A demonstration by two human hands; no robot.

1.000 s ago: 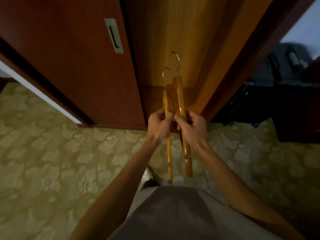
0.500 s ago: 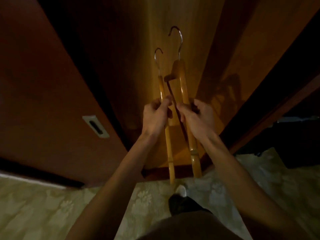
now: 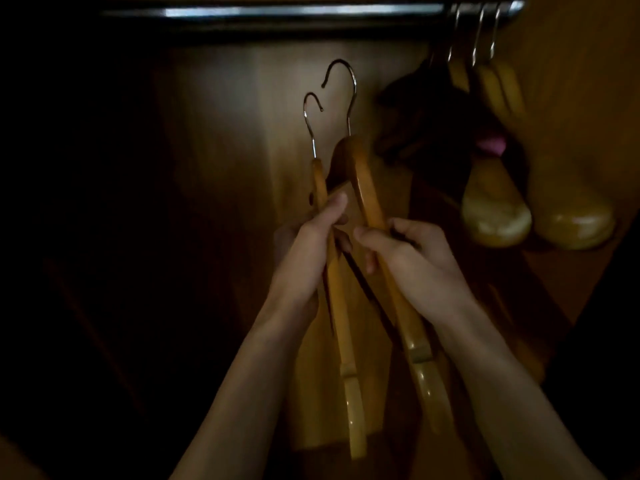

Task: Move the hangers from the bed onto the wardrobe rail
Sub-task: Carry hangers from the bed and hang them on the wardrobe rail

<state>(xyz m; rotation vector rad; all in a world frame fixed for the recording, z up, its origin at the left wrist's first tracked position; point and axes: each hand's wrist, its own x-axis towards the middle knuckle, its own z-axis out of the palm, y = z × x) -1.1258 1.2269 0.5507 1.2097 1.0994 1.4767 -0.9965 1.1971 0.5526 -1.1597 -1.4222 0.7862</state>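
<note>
Left hand (image 3: 308,251) grips one hanger (image 3: 341,327), right hand (image 3: 412,258) another hanger (image 3: 401,306); separate them, then hook each over the rail (image 3: 277,11) above.

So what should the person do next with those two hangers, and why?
Probably lift the right hand so its hanger hooks the bare stretch of rail. Both hangers are gripped, hooks up, below the rail; the left hand holds the other hanger.

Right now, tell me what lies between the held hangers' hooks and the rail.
Nothing: in the head view only bare wardrobe back panel separates the hooks from the rail.
</note>
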